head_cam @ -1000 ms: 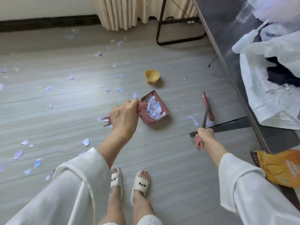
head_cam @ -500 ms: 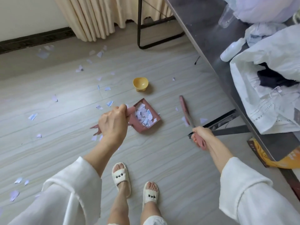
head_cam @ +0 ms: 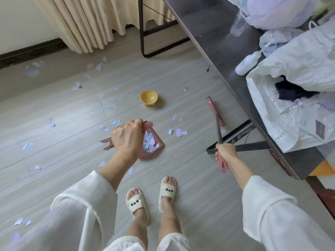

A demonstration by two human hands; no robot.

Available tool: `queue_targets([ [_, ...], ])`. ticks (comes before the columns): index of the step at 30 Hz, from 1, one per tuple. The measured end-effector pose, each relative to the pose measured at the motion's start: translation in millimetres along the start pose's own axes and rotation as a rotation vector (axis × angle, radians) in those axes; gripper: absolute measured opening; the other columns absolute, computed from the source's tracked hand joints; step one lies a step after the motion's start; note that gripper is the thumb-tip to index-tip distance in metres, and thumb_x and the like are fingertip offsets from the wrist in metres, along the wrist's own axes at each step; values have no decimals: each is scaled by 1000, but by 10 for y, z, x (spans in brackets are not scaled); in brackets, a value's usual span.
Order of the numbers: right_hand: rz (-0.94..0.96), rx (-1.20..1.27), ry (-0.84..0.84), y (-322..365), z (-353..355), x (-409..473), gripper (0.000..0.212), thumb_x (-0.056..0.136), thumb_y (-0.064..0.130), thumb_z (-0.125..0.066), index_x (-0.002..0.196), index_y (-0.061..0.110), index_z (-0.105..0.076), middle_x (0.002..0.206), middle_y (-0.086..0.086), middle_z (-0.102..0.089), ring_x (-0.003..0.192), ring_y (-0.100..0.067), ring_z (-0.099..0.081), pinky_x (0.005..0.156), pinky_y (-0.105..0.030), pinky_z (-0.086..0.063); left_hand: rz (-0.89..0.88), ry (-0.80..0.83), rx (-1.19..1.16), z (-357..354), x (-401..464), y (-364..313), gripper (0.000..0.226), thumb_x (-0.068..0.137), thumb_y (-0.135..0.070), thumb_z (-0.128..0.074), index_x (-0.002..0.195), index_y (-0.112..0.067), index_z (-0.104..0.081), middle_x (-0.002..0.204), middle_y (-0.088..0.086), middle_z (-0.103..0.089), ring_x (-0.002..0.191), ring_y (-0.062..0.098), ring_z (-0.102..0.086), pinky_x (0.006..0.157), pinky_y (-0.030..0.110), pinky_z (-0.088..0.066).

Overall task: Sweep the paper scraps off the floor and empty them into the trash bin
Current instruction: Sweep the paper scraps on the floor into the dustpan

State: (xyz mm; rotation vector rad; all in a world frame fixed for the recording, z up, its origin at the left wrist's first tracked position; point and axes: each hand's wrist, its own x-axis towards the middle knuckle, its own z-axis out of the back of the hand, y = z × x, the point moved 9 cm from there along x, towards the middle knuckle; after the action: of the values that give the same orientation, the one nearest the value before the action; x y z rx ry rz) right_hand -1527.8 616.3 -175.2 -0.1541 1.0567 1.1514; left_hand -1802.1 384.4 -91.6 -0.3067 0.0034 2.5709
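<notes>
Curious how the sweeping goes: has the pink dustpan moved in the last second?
Yes. The dustpan, held by the left hand, has drawn back from the yellow bowl toward the person's feet.

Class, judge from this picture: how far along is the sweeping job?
Partly done. The dustpan in the left hand already holds scraps. The right hand grips the broom. Many paper scraps remain on the floor, and no trash bin is visible.
</notes>
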Motion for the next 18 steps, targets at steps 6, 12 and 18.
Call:
queue_targets([
  [6, -22, -35, -75, 27, 212, 446, 13, 94, 6, -38, 102, 2, -47, 64, -7, -51, 45, -21, -51, 28, -14, -32, -35, -90, -23, 35, 210, -386, 34, 97, -33, -42, 80, -7, -58, 79, 13, -65, 68, 33, -60, 58, 32, -26],
  [12, -159, 138, -18, -126, 199, 558, 27, 97, 11, -41, 70, 8, -38, 24, -1, -42, 15, -8, -36, 26, -7, -24, -62, -89, 7, -32, 199, -641, 42, 96, -44, -41, 82, -8, -57, 77, 13, -63, 66, 32, -59, 59, 33, -27],
  [18, -213, 411, 106, 47, 193, 157, 30, 97, 11, -37, 68, 15, -35, 39, -2, -41, 20, -7, -33, 31, -5, -26, -73, -55, -27, -62, 122, -719, 33, 97, -33, -39, 85, -7, -56, 82, 14, -64, 71, 32, -59, 61, 34, -27],
])
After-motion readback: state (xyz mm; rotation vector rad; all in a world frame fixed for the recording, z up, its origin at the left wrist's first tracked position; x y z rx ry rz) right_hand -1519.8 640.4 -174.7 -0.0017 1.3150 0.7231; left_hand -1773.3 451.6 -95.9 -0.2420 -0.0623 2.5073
